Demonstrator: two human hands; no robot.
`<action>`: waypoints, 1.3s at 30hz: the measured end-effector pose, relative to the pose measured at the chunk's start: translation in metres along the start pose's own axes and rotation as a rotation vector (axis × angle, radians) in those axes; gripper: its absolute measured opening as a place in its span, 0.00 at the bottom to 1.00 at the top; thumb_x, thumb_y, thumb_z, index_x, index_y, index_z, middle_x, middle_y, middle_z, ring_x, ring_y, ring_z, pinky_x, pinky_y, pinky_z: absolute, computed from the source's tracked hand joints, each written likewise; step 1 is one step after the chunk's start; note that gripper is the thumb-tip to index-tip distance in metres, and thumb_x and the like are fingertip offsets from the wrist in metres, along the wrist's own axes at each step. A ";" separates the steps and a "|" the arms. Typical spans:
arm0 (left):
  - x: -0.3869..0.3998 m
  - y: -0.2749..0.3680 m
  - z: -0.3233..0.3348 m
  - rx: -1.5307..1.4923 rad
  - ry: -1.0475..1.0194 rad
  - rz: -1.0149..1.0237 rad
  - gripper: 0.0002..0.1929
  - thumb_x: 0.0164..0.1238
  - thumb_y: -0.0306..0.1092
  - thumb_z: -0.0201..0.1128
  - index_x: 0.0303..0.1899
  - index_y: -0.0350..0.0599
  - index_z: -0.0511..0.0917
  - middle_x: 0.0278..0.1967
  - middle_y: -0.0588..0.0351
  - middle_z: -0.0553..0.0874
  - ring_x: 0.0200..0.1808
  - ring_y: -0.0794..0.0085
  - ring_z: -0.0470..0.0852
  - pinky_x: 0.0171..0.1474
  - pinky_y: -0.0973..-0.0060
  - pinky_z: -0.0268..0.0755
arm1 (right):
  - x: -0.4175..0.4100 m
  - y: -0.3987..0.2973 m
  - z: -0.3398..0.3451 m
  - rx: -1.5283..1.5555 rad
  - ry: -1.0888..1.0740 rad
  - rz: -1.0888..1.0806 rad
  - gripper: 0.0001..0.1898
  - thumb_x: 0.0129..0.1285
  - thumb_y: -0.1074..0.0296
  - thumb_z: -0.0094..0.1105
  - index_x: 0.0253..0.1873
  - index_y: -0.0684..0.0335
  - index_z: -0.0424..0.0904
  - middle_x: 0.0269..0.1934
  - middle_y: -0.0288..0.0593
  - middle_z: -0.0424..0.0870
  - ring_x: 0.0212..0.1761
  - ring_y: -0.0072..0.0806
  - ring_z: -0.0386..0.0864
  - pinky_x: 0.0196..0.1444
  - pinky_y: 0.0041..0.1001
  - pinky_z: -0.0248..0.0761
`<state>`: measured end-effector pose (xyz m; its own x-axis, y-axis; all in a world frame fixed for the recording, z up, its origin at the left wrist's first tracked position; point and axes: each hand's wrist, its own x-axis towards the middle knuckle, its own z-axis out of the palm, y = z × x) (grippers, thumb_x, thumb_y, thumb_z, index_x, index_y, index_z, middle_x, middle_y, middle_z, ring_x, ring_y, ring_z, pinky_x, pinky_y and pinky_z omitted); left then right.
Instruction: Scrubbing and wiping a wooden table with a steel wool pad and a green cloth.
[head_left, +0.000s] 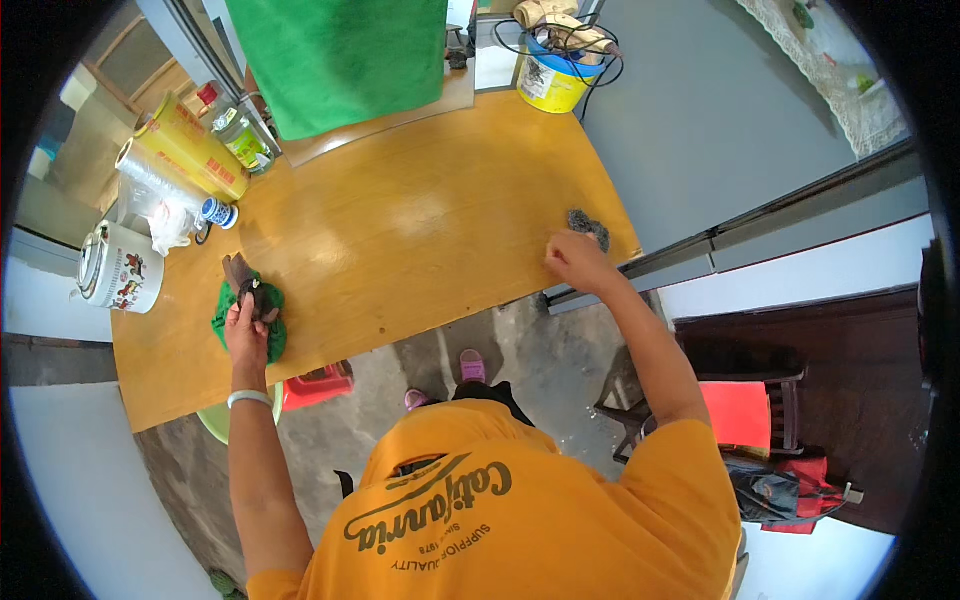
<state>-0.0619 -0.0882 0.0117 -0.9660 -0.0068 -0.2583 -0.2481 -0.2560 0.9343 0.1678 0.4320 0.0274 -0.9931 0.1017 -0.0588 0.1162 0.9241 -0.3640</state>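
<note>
My left hand (246, 334), with a pale bangle at the wrist, grips a small dark brown item (257, 300) between thumb and fingers. Its exact kind is unclear; brown flaps stick out from it. A crumpled green cloth (276, 345) lies beneath it on the wooden table (420, 217). Over at the table's right end, my right hand (577, 259) is curled, knuckles up, right by a grey steel-wool-like scrubber (589, 229). Whether the fingers touch the scrubber or hold anything is hidden.
Along the left edge stand a white lidded pot (135, 274), a blue-and-white cup (219, 214), a yellow film roll (191, 150) and a bottle (241, 135). A green towel (352, 60) hangs at the back. A yellow bucket (551, 82) holds corded tools. Below sits a red stool (319, 386).
</note>
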 end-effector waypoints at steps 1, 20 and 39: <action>-0.001 0.001 0.000 0.000 0.003 0.009 0.09 0.68 0.36 0.66 0.32 0.53 0.73 0.26 0.67 0.81 0.14 0.87 0.69 0.14 0.88 0.59 | -0.010 0.001 -0.004 0.142 0.040 0.047 0.07 0.60 0.64 0.57 0.37 0.60 0.76 0.35 0.42 0.79 0.40 0.39 0.77 0.48 0.39 0.65; 0.007 -0.007 -0.011 -0.010 -0.072 0.002 0.07 0.69 0.35 0.65 0.36 0.52 0.73 0.25 0.66 0.81 0.15 0.85 0.68 0.17 0.86 0.60 | -0.144 0.002 -0.041 1.899 0.313 -0.085 0.14 0.66 0.56 0.60 0.33 0.58 0.71 0.30 0.34 0.70 0.39 0.27 0.70 0.48 0.29 0.64; 0.010 -0.007 -0.013 0.022 -0.093 0.035 0.07 0.69 0.36 0.65 0.34 0.50 0.75 0.26 0.66 0.81 0.17 0.86 0.69 0.18 0.87 0.59 | -0.140 0.014 0.060 0.240 0.547 0.522 0.03 0.58 0.75 0.60 0.37 0.63 0.80 0.33 0.46 0.80 0.34 0.40 0.80 0.37 0.35 0.73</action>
<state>-0.0691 -0.0991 -0.0004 -0.9764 0.0747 -0.2029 -0.2149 -0.2356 0.9478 0.3099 0.4089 -0.0249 -0.6695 0.7243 0.1648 0.5084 0.6085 -0.6093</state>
